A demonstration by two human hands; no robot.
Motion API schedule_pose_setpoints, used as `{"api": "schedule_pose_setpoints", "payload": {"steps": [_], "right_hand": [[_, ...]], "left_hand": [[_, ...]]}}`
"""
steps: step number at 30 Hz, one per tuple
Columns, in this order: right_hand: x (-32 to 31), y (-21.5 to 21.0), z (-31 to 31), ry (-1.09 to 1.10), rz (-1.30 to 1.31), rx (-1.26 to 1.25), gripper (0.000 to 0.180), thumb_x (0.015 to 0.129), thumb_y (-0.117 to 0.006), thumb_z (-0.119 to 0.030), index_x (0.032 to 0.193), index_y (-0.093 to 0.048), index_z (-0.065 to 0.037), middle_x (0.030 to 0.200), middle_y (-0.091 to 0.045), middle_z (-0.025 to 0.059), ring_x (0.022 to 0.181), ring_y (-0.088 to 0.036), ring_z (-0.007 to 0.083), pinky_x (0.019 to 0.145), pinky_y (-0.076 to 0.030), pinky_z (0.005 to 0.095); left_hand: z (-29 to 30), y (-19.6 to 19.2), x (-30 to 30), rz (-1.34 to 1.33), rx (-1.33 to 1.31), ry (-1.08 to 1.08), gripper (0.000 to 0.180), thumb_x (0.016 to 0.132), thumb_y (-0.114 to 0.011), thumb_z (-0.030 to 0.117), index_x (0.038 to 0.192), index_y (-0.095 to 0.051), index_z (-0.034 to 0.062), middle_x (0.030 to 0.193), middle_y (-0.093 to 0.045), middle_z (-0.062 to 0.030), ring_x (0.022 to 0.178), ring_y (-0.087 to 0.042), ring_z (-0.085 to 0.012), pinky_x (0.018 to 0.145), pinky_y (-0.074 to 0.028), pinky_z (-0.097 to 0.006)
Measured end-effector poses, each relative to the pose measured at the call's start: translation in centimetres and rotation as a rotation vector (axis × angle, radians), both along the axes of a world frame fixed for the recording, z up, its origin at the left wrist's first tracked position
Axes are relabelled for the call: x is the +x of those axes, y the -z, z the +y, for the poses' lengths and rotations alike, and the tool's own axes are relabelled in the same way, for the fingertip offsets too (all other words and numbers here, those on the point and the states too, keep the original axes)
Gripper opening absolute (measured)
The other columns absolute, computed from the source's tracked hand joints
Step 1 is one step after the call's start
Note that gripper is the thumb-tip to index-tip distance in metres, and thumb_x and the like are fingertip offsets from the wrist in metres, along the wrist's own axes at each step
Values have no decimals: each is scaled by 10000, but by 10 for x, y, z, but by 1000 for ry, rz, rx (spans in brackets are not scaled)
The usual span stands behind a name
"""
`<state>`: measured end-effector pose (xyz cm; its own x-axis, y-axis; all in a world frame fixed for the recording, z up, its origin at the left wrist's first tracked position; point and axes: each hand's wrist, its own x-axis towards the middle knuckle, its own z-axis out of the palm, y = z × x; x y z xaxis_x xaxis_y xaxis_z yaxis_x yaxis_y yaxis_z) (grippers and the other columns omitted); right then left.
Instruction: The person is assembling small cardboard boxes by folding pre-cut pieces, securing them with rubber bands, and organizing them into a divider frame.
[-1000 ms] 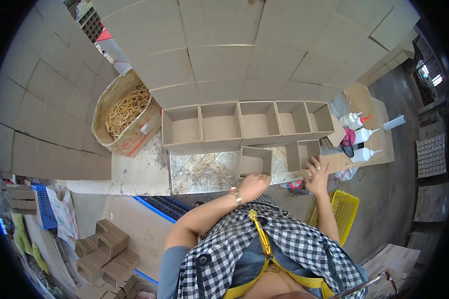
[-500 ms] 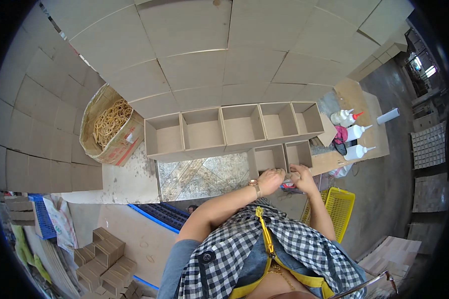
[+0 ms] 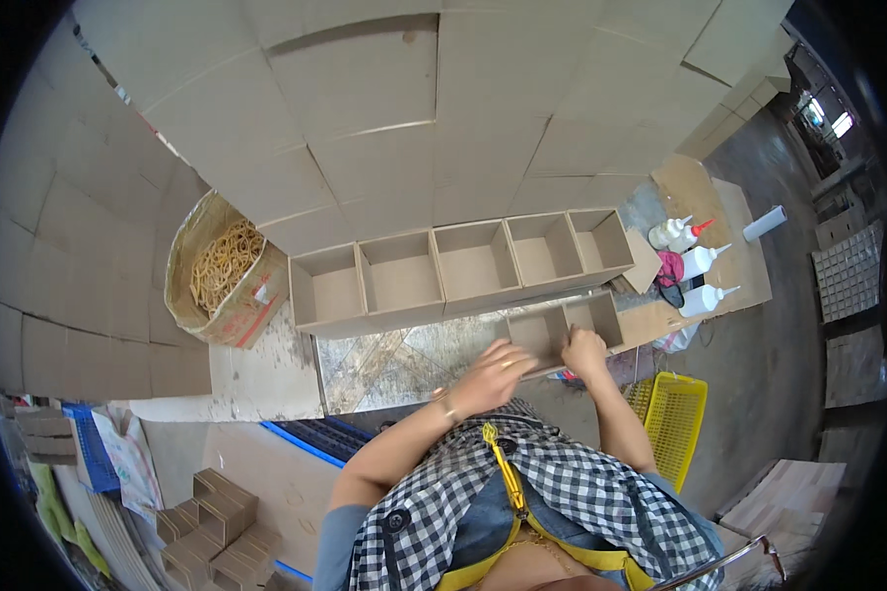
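Both hands rest on a small two-cell box (image 3: 562, 330) at the table's (image 3: 394, 360) near edge. The left hand (image 3: 493, 374) lies loosely spread on it; the right hand's (image 3: 583, 350) fingers grip its front wall.

A cardboard box lined with plastic and full of tan rubber bands (image 3: 225, 268) stands left of a row of five open cardboard compartments (image 3: 460, 264). White squeeze bottles with pointed nozzles (image 3: 698, 264) stand at the right, near a yellow plastic slotted basket (image 3: 676, 426) lower down.
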<state>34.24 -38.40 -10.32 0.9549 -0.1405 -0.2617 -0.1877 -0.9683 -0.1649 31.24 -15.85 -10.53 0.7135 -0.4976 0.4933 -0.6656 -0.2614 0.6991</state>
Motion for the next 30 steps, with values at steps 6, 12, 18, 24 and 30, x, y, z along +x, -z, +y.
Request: {"api": "schedule_pose_setpoints", "payload": {"steps": [6,12,18,24,30], "right_hand": [[-55,-109,-29,125,-122,125,231,741,-641,-206,792,-613,17,732,-622,235,725,-608,419,680,-473,480],[8,-209,0,60,-367,245,221,736,-598,-173,836,-623,22,746,-613,232,751,-606,408,683,-463,468],[112,-183,28,-7,-323,38,284,708,-566,-204,875,-654,8,891,-627,264,906,-604,400,827,-461,469],[127,-179,39,-27,-281,-38,305,696,-559,-182,919,-673,-8,907,-642,245,927,-613,378,837,-473,444],[117,-187,41,-18,-319,-70,297,706,-583,-183,931,-667,-7,906,-641,247,928,-611,383,832,-472,452]], "left_hand": [[107,10,-62,130,25,-397,252,758,-549,-53,975,-641,37,849,-641,-130,824,-608,-298,832,-478,-410],[119,32,-85,306,6,-472,173,806,-552,-25,940,-641,38,792,-633,-139,724,-592,-315,709,-474,-375],[105,-1,-66,264,-30,-374,177,801,-554,-28,944,-638,34,798,-633,-143,700,-585,-311,688,-476,-380],[125,14,-99,339,-46,-540,148,825,-557,-1,934,-652,31,819,-655,-135,731,-618,-291,679,-495,-361],[129,22,-105,355,-58,-579,135,863,-549,25,962,-639,6,861,-661,-142,780,-638,-286,687,-500,-339]]}}
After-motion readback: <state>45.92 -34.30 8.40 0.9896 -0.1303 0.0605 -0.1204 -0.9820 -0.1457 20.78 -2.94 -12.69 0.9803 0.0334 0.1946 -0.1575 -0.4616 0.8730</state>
